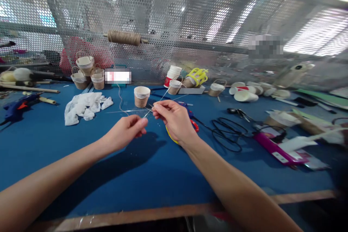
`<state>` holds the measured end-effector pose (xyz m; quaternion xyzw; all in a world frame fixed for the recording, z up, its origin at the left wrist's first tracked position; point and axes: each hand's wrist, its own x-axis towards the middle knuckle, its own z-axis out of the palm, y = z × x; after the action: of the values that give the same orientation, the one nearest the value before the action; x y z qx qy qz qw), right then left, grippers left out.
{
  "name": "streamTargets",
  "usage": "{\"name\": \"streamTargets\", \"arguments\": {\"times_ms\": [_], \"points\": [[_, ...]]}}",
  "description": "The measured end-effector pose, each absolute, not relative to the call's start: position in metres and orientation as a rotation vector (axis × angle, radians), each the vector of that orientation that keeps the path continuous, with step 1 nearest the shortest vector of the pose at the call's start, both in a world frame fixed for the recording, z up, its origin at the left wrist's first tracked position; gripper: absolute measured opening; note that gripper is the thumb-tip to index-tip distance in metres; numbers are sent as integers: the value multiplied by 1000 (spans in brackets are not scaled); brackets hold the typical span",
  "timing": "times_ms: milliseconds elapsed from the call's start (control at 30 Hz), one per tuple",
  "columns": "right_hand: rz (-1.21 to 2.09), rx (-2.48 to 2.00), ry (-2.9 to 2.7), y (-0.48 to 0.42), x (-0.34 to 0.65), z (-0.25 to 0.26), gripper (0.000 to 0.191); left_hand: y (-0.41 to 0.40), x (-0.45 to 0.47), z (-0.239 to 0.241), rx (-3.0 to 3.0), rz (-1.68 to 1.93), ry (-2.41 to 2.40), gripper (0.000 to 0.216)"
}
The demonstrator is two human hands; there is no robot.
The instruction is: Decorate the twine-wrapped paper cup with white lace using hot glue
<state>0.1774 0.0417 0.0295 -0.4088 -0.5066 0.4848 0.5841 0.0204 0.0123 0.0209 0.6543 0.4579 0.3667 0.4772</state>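
Observation:
My left hand (127, 130) and my right hand (174, 117) are raised above the blue table (136, 174), close together at the centre. Both pinch a thin pale string (163, 98), whose strands run up and away toward the back. The left fingers are curled closed around its lower end. The right thumb and forefinger pinch it near a small metal piece, too small to name. A twine-wrapped paper cup (141, 96) stands just behind the hands. A spool of brown twine (124, 37) hangs on the mesh panel above.
A white cloth (84, 107) and a blue glue gun (19, 107) lie at the left. Stacked wrapped cups (87, 72) stand behind them. Scissors and a black cord (228, 132) lie at the right, with paper cups (244, 92) and a pink pack (274, 146) beyond. Table's wooden edge (163, 214) runs nearest me.

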Motion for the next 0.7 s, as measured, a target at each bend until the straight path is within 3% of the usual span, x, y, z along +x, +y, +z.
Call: {"name": "streamTargets", "arguments": {"times_ms": [100,200,367,500,700], "points": [[1134,-980,-1159,46,181,31,14,7,15,25,2288,1015,1327,11],[1135,-987,-1202,41,178,31,13,8,12,26,2927,1165,1347,13],[1059,-1003,-1334,31,171,27,10,16,16,17,3160,1184,1329,20],[1032,-996,-1380,31,172,25,9,18,16,18,2924,1184,1345,23],[1132,-878,-1403,24,176,36,9,22,2,41,1596,790,888,10]]}}
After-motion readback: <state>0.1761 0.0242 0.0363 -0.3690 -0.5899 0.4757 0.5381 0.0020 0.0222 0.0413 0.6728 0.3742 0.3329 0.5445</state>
